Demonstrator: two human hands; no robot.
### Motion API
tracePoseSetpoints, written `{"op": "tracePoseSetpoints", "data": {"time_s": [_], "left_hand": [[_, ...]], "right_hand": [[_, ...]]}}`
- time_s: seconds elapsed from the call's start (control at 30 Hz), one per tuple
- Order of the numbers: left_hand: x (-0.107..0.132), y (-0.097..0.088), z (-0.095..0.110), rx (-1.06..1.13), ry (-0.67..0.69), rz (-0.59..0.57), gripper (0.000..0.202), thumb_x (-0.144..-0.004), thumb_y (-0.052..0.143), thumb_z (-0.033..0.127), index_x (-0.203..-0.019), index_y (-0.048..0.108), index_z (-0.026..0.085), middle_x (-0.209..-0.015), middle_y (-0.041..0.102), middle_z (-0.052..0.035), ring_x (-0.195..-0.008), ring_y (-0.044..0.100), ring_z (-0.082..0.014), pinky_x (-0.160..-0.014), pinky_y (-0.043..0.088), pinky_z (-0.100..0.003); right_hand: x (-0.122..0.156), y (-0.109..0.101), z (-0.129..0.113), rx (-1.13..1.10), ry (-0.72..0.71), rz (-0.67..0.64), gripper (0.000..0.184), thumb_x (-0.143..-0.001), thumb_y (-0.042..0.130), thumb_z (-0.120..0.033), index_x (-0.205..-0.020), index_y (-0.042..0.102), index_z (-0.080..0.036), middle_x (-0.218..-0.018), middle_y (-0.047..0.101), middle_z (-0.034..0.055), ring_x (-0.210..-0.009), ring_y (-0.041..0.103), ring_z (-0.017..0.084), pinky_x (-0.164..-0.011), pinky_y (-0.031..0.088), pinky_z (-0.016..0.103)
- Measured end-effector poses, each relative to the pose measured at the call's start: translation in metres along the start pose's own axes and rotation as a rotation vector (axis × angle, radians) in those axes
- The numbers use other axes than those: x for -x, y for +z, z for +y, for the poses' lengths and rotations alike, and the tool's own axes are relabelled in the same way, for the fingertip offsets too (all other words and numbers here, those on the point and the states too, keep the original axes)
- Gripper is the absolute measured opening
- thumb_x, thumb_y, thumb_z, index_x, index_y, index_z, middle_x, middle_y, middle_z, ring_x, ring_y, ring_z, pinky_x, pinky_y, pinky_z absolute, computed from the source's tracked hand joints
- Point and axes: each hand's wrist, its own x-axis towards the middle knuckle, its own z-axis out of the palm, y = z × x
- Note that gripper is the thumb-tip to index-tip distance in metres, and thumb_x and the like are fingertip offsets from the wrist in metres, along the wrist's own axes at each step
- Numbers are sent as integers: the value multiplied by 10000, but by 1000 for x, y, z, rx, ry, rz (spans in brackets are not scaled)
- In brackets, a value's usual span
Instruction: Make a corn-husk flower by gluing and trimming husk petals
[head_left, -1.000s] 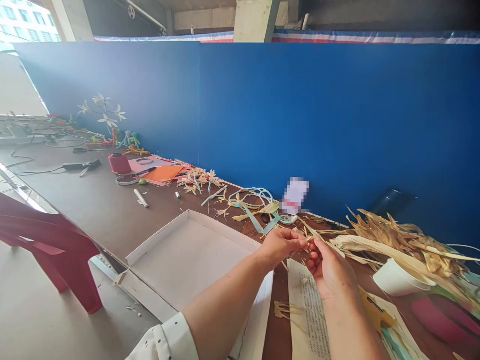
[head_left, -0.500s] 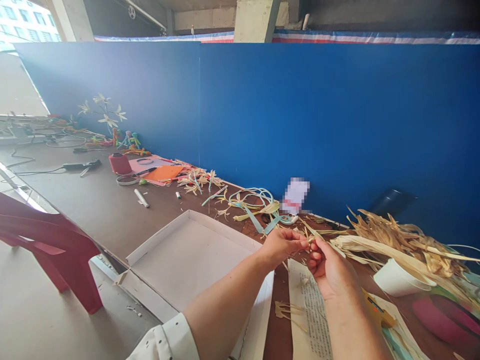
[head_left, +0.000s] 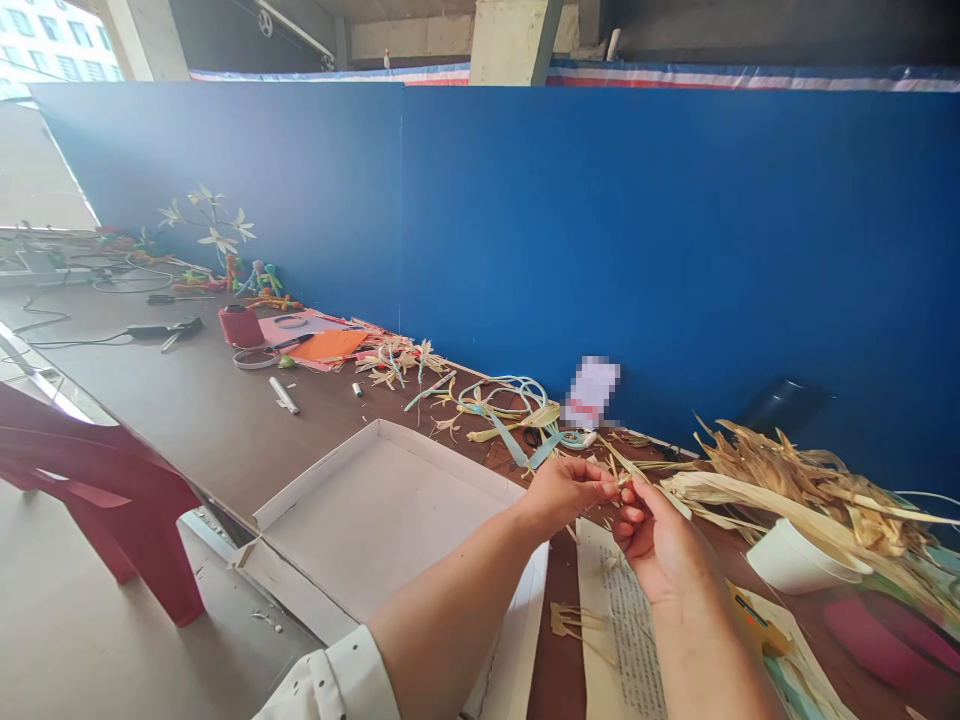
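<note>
My left hand [head_left: 564, 490] and my right hand [head_left: 656, 535] meet above the brown table [head_left: 187, 400], fingertips pinched together on a thin dried leaf strip [head_left: 637, 474] that runs between them and out to the right. Both hands are closed on it. Under my right wrist lies a printed paper sheet [head_left: 626, 630] with small cut leaf pieces [head_left: 570, 620] on it. A pile of dried leaves [head_left: 810, 480] lies just right of my hands.
A shallow white cardboard tray [head_left: 375, 515] sits left of my hands. A white cup [head_left: 791, 555] stands by the leaves. Leaf flowers and blue strips [head_left: 502, 410], orange paper [head_left: 326, 345], a red container [head_left: 240, 325] and cables lie along the blue partition [head_left: 600, 230]. A red chair [head_left: 97, 490] stands left.
</note>
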Motion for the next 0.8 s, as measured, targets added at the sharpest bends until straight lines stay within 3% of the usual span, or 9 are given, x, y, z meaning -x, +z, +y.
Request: {"op": "tracePoseSetpoints", "data": {"time_s": [0.1, 0.3, 0.53, 0.8], "left_hand": [[-1, 0, -1, -36, 7, 3, 504, -483, 826, 491, -729, 632, 96, -710, 620, -47, -653, 543, -109, -726, 405, -299], [-1, 1, 0, -100, 20, 52, 428, -530, 803, 459, -714, 634, 111, -686, 608, -27, -637, 523, -98, -694, 401, -274], [0, 1, 1, -80, 33, 58, 381, -555, 792, 424, -708, 638, 111, -683, 609, -23, -630, 513, -92, -686, 396, -264], [4, 3, 7, -66, 32, 64, 392, -553, 796, 425, -715, 634, 107, -676, 603, -18, -611, 487, -81, -678, 388, -261]], "right_hand": [[2, 1, -1, -67, 77, 38, 232, -646, 778, -253, -807, 669, -126, -647, 552, -39, -447, 405, 11, -346, 347, 105], [3, 4, -2, -70, 87, 51, 237, -640, 794, -257, -803, 671, -138, -652, 550, -44, -441, 396, 12, -341, 345, 107], [4, 2, 0, -4, 20, 71, 294, -621, 817, -334, -821, 688, -163, -726, 591, -30, -468, 413, 19, -353, 361, 114], [3, -4, 2, 25, -43, 92, 438, -584, 823, -325, -989, 700, -211, -765, 623, -26, -487, 440, 29, -390, 395, 121]]}}
